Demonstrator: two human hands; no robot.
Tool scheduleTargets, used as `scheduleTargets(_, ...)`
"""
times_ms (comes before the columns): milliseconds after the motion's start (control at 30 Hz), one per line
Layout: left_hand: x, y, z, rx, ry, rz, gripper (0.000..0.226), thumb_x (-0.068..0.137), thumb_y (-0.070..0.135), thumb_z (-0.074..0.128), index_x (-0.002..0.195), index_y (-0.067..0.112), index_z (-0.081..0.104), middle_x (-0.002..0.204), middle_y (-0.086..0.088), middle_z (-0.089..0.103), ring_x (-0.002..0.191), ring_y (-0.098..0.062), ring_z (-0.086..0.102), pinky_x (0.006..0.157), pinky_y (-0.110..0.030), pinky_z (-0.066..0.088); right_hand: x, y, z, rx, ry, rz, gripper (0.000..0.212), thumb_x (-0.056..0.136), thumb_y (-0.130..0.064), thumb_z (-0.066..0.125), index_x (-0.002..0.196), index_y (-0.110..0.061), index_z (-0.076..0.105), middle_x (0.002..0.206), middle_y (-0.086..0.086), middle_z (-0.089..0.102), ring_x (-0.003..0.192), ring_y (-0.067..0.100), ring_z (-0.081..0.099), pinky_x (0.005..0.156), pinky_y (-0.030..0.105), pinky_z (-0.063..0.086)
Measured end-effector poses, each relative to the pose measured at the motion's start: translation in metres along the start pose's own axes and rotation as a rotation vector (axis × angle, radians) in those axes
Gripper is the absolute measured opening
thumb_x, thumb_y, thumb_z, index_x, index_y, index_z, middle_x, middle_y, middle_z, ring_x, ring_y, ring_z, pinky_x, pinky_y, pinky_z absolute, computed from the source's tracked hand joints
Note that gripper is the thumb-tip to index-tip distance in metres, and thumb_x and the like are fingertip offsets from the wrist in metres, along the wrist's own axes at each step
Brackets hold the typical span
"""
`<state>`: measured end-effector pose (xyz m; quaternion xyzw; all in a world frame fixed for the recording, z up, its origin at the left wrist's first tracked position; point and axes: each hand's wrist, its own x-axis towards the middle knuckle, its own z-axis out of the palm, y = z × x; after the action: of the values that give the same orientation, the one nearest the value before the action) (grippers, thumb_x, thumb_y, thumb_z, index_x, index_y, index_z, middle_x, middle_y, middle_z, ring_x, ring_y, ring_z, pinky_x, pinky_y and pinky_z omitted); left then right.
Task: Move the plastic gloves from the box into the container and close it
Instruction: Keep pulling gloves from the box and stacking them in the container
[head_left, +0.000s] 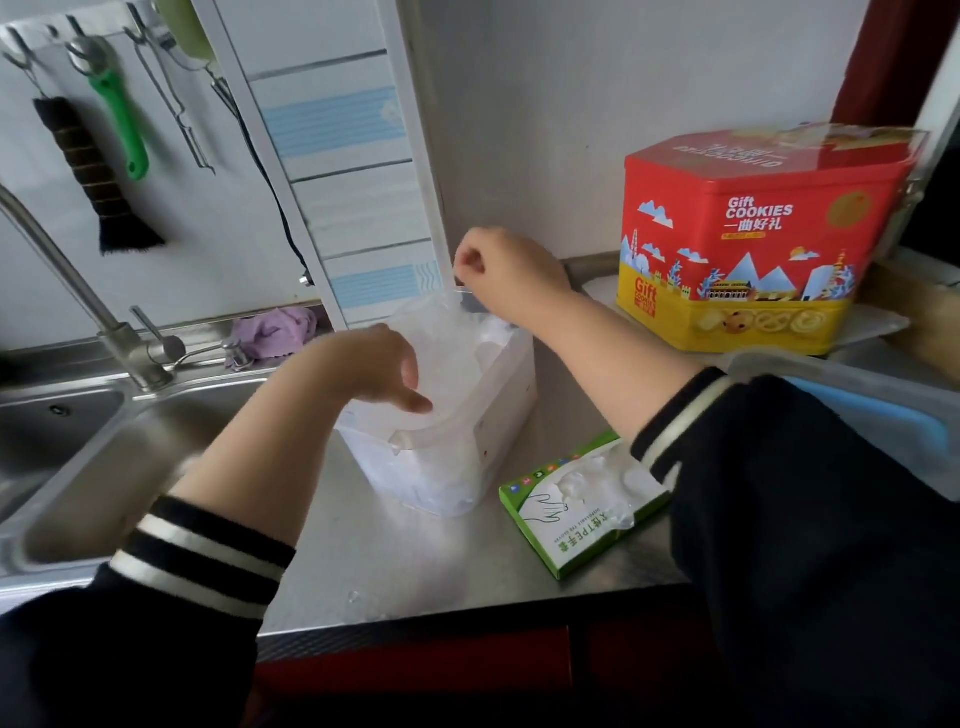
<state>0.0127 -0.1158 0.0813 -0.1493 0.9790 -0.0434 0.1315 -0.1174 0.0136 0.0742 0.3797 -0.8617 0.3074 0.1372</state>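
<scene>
**Gloves at the container, box lying beside it**

We stand at a brushed steel counter (415, 561) with a steel sink (78, 431) on its left. A red and yellow octagonal cookie tin (753, 249) sits at the back right, well apart from our work. In the middle stands the translucent white plastic container (467, 447), uncovered, with crumpled clear plastic gloves (452, 338) filling its top. Our left hand (374, 364) hovers over the near rim, fingers loosely curled and pointing down to the film; we cannot tell whether its grip holds any of it. Our right hand (498, 265) is raised over the far rim, its grip clenched in a pinch on a thin sheet of glove that hangs down into the container. Just beside the container, to the right, lies the flat green and white cardboard glove box (566, 530), with more clear gloves bulging out of its opening.
</scene>
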Motion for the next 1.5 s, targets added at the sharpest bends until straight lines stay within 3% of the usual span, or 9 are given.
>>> scheduleTargets(200,-0.031,0.001,-0.005,0.024,0.515,-0.132,0.021,0.092,0.041,0.060,0.102,0.026,0.071,0.116,-0.003,0.061,0.114,-0.028,0.050,0.086,-0.040,0.044,-0.080,0.031,-0.031,0.283,0.076,0.142,0.018,0.093,-0.034,0.059,0.085,-0.019,0.063,0.072,-0.011,0.059,0.067,0.006,0.053,0.063,0.030,0.043)
scheduleTargets(333,-0.050,0.057,0.014,-0.347,0.957,0.255,0.017,0.093,0.026,0.060,0.102,0.017,0.071,0.106,-0.003,0.069,0.099,-0.029,0.061,0.077,-0.035,0.046,-0.137,0.050,-0.039,-0.043,-0.252,0.412,0.037,0.088,-0.056,0.057,0.072,-0.022,0.054,0.074,-0.007,0.056,0.072,0.016,0.055,0.057,0.029,0.035)
scheduleTargets(467,-0.055,0.114,0.053,-0.488,0.666,0.489,0.046,0.089,0.036,0.066,0.130,0.019,0.056,0.127,0.001,0.062,0.116,-0.020,0.056,0.091,-0.025,0.038,-0.165,0.058,-0.032,-0.291,-0.323,0.411,0.049,0.078,-0.067,0.061,0.068,-0.019,0.058,0.078,-0.003,0.056,0.079,0.021,0.057,0.060,0.030,0.039)
scheduleTargets(633,-0.033,0.136,0.108,-0.451,0.184,0.481,0.105,0.078,0.055,0.071,0.154,0.024,0.005,0.157,0.005,0.030,0.141,-0.020,0.030,0.114,-0.034,0.027,-0.178,0.060,-0.025,-0.123,-0.317,0.378,0.028,0.077,-0.057,0.069,0.082,-0.029,0.067,0.096,-0.001,0.053,0.090,0.021,0.053,0.072,0.031,0.041)
scheduleTargets(933,-0.027,0.139,0.141,-0.695,0.357,0.481,0.109,0.072,0.053,0.077,0.153,0.015,0.015,0.145,0.010,0.046,0.131,-0.014,0.046,0.106,-0.034,0.039,-0.188,0.065,-0.007,-0.099,-0.204,0.202,0.019,0.092,-0.035,0.059,0.076,-0.026,0.061,0.092,-0.009,0.052,0.094,0.015,0.047,0.078,0.034,0.041)
scheduleTargets(1100,-0.027,0.138,0.143,-0.677,0.446,0.466,0.080,0.079,0.065,0.062,0.137,0.016,0.040,0.135,0.006,0.056,0.117,-0.016,0.056,0.093,-0.036,0.046,-0.185,0.073,-0.008,0.166,-0.147,0.216,0.021,0.101,-0.030,0.043,0.081,-0.031,0.050,0.083,-0.013,0.051,0.083,0.011,0.048,0.076,0.030,0.040)
scheduleTargets(1200,-0.027,0.141,0.141,-0.677,0.454,0.421,0.050,0.090,0.057,0.053,0.123,0.020,0.051,0.130,0.008,0.060,0.110,-0.017,0.059,0.088,-0.036,0.048,-0.185,0.090,-0.004,0.349,0.021,0.247,0.022,0.101,-0.023,0.044,0.082,-0.030,0.051,0.086,-0.009,0.056,0.082,0.009,0.052,0.075,0.013,0.038)
scheduleTargets(1333,-0.024,0.144,0.134,-0.700,0.590,0.383,0.025,0.091,0.046,0.060,0.101,0.024,0.069,0.108,0.010,0.069,0.084,-0.011,0.061,0.073,-0.030,0.049,-0.198,0.108,0.018,0.189,0.122,0.131,0.013,0.096,-0.013,0.052,0.099,-0.017,0.064,0.100,-0.002,0.064,0.097,0.016,0.057,0.089,0.033,0.045)
scheduleTargets(1500,-0.019,0.147,0.128,-0.700,0.700,0.289,0.028,0.091,0.042,0.057,0.085,0.019,0.072,0.076,0.005,0.066,0.068,-0.018,0.059,0.060,-0.034,0.047,-0.202,0.102,0.025,0.036,0.123,0.026,0.031,0.092,-0.013,0.046,0.117,-0.015,0.064,0.112,-0.005,0.070,0.110,0.014,0.060,0.096,0.026,0.035)
